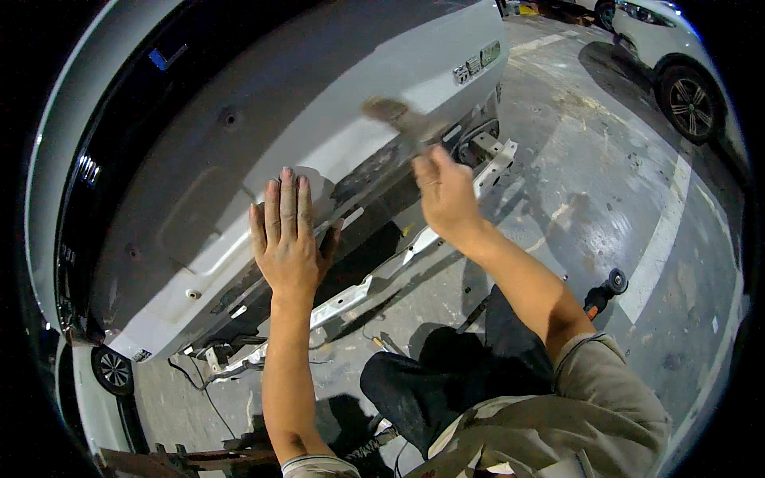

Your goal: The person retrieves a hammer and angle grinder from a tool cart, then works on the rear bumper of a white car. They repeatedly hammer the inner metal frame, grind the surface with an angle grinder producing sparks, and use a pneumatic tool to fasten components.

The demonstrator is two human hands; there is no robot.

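Observation:
A silver-white car tailgate fills the upper left, with a dark scuffed, bare strip along its lower part. My left hand lies open against the panel, fingers stretched upward and dusty. My right hand, right of it, is closed round the handle of a motion-blurred tool, perhaps a hammer, whose head is over the panel above the scuffed strip. Whether that head touches the metal I cannot tell. Below the tailgate runs a white metal rail with brackets.
An orange-and-black power tool rests on the grey floor at right. Another white car stands at the upper right. A wheel shows at lower left. My dark-clothed knee is below the rail, near cables on the floor.

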